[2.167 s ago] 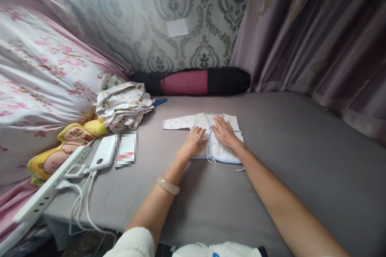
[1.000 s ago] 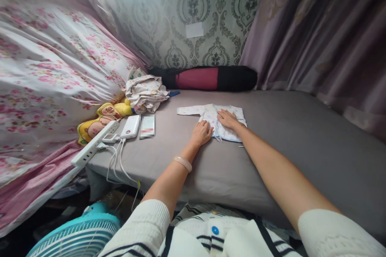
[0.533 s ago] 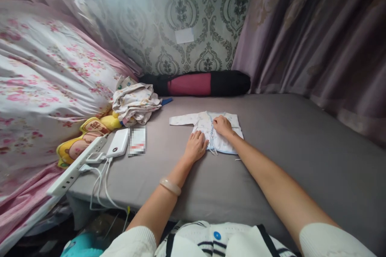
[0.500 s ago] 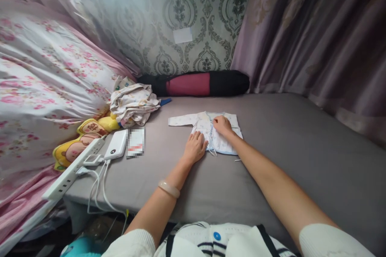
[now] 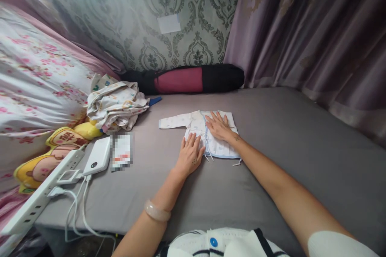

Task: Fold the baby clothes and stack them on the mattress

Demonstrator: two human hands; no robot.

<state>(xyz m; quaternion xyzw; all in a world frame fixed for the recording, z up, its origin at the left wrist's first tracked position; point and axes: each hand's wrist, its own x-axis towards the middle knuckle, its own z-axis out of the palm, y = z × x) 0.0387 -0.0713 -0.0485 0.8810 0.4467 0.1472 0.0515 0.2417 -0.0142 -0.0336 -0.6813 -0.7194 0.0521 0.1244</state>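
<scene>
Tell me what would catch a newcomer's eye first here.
Most likely the small blue-edged white top lying on the grey sheet, with the left hand at its lower left corner and the right hand spread over its front. Next, the black-and-maroon roll along the patterned wall, then the crumpled cloth heap at left.

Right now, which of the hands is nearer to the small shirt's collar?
The right hand, spread high on the small shirt; the left hand lies lower, at the hem.

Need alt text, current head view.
A left hand and right hand rest on a white, blue-edged top on a grey sheet, one sleeve stretched left. Behind lies a black-and-maroon bundle; at left, crumpled cloth, power strip.
</scene>
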